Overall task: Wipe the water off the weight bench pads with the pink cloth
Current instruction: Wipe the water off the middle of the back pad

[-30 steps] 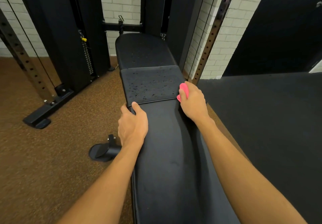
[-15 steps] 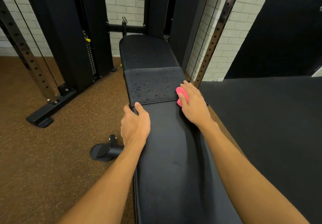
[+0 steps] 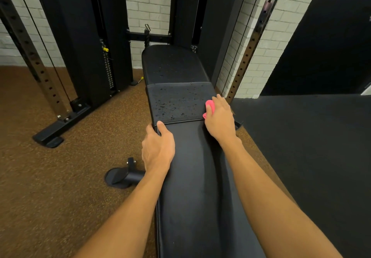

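Note:
A long black weight bench runs away from me. Its near pad (image 3: 192, 177) looks dry. The middle pad (image 3: 178, 102) is dotted with water drops, and the far pad (image 3: 172, 63) carries a few drops too. My right hand (image 3: 219, 121) presses a bunched pink cloth (image 3: 209, 107) onto the right edge of the middle pad; most of the cloth is hidden under the palm. My left hand (image 3: 157, 147) grips the left edge of the near pad, just below the seam, thumb on top.
A black bench foot (image 3: 122, 176) sticks out on the brown floor at the left. Black cable-machine columns (image 3: 80, 36) and perforated uprights (image 3: 249, 53) stand at the bench's far end against a white brick wall. Black floor matting (image 3: 311, 147) lies to the right.
My right hand with the pink cloth has slid slightly forward along the right edge of the middle pad. The left hand keeps its grip in the same spot.

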`<control>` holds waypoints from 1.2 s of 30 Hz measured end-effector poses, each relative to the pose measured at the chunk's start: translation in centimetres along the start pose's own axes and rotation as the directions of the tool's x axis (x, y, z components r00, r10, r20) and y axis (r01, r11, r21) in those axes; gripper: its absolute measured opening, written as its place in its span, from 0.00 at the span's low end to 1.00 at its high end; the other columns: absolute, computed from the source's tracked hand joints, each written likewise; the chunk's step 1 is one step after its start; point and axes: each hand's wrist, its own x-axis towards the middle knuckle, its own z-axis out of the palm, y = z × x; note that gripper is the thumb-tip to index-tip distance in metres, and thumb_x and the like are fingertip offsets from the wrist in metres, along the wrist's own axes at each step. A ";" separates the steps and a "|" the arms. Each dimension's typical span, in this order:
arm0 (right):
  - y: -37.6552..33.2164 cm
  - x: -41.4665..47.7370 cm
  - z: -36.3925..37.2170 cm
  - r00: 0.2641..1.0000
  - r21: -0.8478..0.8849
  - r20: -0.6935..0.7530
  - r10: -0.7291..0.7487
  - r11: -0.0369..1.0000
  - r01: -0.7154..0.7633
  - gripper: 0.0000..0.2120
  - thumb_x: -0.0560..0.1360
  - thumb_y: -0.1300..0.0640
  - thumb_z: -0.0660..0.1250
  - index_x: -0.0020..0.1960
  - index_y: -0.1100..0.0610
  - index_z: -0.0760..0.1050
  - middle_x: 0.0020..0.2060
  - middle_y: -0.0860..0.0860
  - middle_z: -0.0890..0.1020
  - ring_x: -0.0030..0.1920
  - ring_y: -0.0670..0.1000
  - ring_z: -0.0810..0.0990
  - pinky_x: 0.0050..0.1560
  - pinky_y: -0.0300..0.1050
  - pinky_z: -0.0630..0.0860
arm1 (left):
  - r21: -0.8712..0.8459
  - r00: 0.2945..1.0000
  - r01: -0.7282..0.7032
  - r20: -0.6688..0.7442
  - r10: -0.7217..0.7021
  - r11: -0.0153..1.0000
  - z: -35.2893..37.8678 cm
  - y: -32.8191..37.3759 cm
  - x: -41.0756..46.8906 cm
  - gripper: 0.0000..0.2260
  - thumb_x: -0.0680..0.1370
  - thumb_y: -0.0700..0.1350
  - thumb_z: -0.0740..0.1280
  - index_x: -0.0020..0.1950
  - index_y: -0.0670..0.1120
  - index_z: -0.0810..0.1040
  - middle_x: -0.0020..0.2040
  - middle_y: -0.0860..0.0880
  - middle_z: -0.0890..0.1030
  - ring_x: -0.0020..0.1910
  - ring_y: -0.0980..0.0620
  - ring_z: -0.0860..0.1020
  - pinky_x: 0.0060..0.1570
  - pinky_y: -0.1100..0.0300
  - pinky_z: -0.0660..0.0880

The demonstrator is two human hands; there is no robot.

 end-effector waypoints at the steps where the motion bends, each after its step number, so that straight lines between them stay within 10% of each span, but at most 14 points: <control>1: -0.9 0.5 0.5 1.000 -0.034 -0.010 0.021 0.999 -0.021 0.24 0.89 0.54 0.56 0.82 0.62 0.64 0.83 0.59 0.64 0.84 0.58 0.57 0.85 0.55 0.53 | -0.002 1.000 0.001 -0.002 -0.001 1.000 0.0 -0.1 0.1 0.26 0.86 0.62 0.49 0.82 0.53 0.62 0.73 0.41 0.75 0.71 0.36 0.73 0.70 0.41 0.67; 8: -0.4 -1.6 0.0 0.948 0.065 0.113 -0.299 0.954 0.293 0.25 0.89 0.49 0.57 0.84 0.55 0.63 0.83 0.50 0.65 0.85 0.50 0.56 0.86 0.54 0.50 | -0.006 1.000 0.005 -0.003 -0.005 1.000 0.2 -0.3 0.4 0.27 0.86 0.62 0.48 0.82 0.53 0.64 0.72 0.40 0.76 0.71 0.36 0.73 0.70 0.41 0.67; 16: -1.9 1.1 2.2 0.999 -0.072 -0.043 -0.020 0.997 0.017 0.23 0.88 0.50 0.53 0.79 0.60 0.68 0.80 0.57 0.68 0.82 0.58 0.61 0.84 0.58 0.57 | -0.020 1.000 0.008 -0.007 -0.008 1.000 0.3 -0.7 0.9 0.27 0.85 0.64 0.48 0.81 0.55 0.65 0.70 0.42 0.77 0.69 0.37 0.75 0.69 0.40 0.70; 22: -1.7 -1.8 1.0 0.917 0.072 0.136 -0.375 0.927 0.368 0.25 0.89 0.51 0.57 0.84 0.56 0.63 0.84 0.50 0.64 0.85 0.49 0.54 0.86 0.52 0.48 | -0.028 1.000 0.022 0.003 -0.022 0.999 0.2 -0.4 0.6 0.27 0.86 0.64 0.47 0.82 0.56 0.64 0.72 0.42 0.76 0.70 0.37 0.74 0.70 0.40 0.70; 30: -4.3 -0.5 1.6 0.999 -0.047 0.022 -0.042 0.998 0.043 0.25 0.89 0.52 0.53 0.84 0.60 0.61 0.84 0.56 0.61 0.86 0.57 0.53 0.85 0.57 0.48 | -0.013 0.999 0.035 -0.003 -0.035 0.999 0.0 0.0 0.2 0.27 0.86 0.64 0.47 0.81 0.56 0.64 0.70 0.41 0.77 0.68 0.37 0.76 0.70 0.40 0.71; 36: -4.2 -1.9 1.6 0.911 0.102 0.160 -0.379 0.925 0.367 0.25 0.89 0.51 0.57 0.84 0.57 0.63 0.84 0.51 0.63 0.86 0.51 0.53 0.86 0.54 0.47 | 0.006 0.999 0.043 -0.005 -0.043 0.999 -0.2 0.3 0.1 0.25 0.86 0.63 0.47 0.81 0.56 0.66 0.71 0.42 0.77 0.69 0.38 0.76 0.67 0.42 0.70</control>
